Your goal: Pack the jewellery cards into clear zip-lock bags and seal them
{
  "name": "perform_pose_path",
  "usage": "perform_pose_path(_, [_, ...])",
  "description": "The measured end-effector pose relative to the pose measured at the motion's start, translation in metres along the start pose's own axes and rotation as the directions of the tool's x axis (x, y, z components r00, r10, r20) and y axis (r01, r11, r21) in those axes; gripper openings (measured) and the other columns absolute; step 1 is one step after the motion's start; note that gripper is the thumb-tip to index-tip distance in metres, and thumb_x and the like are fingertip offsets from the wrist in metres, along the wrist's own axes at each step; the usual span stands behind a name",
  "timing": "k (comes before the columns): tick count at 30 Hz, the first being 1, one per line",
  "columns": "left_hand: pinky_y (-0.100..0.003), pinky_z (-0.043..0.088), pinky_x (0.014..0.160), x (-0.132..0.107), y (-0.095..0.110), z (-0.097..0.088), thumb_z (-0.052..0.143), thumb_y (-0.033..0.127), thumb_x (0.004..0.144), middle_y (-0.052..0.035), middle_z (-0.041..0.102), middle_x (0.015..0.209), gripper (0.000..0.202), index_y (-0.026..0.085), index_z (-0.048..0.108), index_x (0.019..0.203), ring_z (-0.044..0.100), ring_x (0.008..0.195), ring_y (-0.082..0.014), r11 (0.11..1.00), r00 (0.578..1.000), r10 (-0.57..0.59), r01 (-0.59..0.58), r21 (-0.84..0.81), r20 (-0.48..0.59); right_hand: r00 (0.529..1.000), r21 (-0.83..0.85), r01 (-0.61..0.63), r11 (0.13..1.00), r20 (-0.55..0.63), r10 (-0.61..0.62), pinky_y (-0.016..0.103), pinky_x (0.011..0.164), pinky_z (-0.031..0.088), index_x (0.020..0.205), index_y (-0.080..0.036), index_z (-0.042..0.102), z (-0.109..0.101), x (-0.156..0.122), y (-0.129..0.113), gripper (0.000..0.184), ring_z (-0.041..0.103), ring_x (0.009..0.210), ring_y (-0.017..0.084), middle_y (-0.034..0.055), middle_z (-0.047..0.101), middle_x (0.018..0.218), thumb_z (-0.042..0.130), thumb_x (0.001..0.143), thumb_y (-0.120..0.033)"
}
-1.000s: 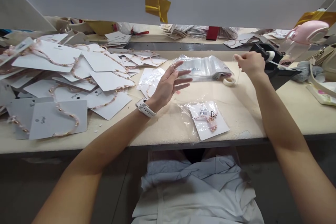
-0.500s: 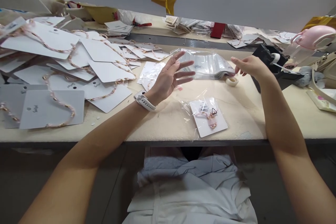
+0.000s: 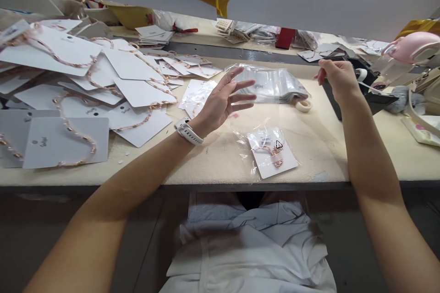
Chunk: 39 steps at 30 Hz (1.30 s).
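Observation:
My left hand (image 3: 225, 98) is open with its fingers spread, above the edge of a stack of clear plastic bags (image 3: 270, 83) and holding nothing. My right hand (image 3: 337, 78) is raised beside a black tape dispenser (image 3: 333, 100), partly covering it. Its fingers are curled together; whatever they may hold is hidden. Nearer to me lies a clear bag with a white card (image 3: 271, 165) inside it, where a pink and gold beaded strand (image 3: 277, 160) is folded up. A roll of tape (image 3: 303, 105) sits at the stack's right corner.
On the left, several white cards with beaded strands (image 3: 68, 142) form a spread-out heap. A pink-lidded bottle (image 3: 409, 50) stands at the right. Along the back are a yellow bowl (image 3: 129, 17), a red object (image 3: 285, 39) and more bagged cards.
My right hand has moved up and to the right, away from the bag stack toward the dispenser, and its fingers have curled in. My left hand has hardly moved.

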<state>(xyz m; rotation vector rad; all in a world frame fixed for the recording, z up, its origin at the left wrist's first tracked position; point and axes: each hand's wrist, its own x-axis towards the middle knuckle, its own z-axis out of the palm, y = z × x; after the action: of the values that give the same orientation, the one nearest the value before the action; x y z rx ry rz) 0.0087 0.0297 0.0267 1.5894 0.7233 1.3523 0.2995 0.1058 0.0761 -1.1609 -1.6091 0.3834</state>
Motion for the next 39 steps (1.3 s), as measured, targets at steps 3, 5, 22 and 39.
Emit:
perform_pose_path(3, [-0.034,0.058,0.094,0.001,-0.001,0.000,0.036,0.035,0.099,-0.0084,0.055,0.142,0.054,0.024,0.031,0.152,0.063,0.120,-0.0267,1.000,1.000,0.000,0.000,0.006,0.005,0.991,0.192,-0.072,0.979,-0.099,0.092,0.031,0.066,0.044,0.076,-0.022,0.053,0.000,0.002,0.000,0.020,0.049,0.055,0.012,-0.0007,0.051,0.060,0.040,0.089,-0.015])
perform_pose_path(5, [-0.034,0.058,0.093,0.001,-0.001,-0.001,0.034,0.036,0.099,-0.0068,0.056,0.141,0.054,0.026,0.031,0.152,0.062,0.120,-0.0261,1.000,1.000,0.002,-0.002,0.022,0.010,0.988,0.115,-0.031,0.993,-0.147,0.048,0.031,0.069,0.047,0.090,-0.024,0.053,0.000,0.003,0.004,0.020,0.054,0.060,0.012,0.0015,0.063,0.078,0.042,0.083,-0.008])
perform_pose_path(22, [-0.036,0.056,0.097,0.001,0.003,-0.004,0.034,0.034,0.099,-0.0063,0.054,0.144,0.054,0.026,0.031,0.152,0.064,0.117,-0.0238,0.999,0.999,0.033,-0.033,0.014,-0.003,0.960,0.084,0.096,0.992,0.255,-0.115,0.033,0.081,0.051,0.098,-0.021,0.063,0.024,-0.021,-0.017,0.019,0.062,0.088,0.017,0.0075,0.067,0.103,0.063,0.089,-0.038])
perform_pose_path(39, [-0.031,0.058,0.086,0.011,0.003,-0.029,0.072,0.044,0.083,-0.0131,0.063,0.126,0.053,0.018,0.061,0.128,0.067,0.101,-0.0207,0.982,0.945,-0.137,0.090,0.166,0.296,0.838,0.357,-0.117,0.927,0.537,-0.101,0.025,0.056,0.055,0.097,-0.024,0.076,0.035,-0.060,-0.006,0.038,0.066,0.063,0.012,0.0030,0.073,0.079,0.077,0.074,-0.054])
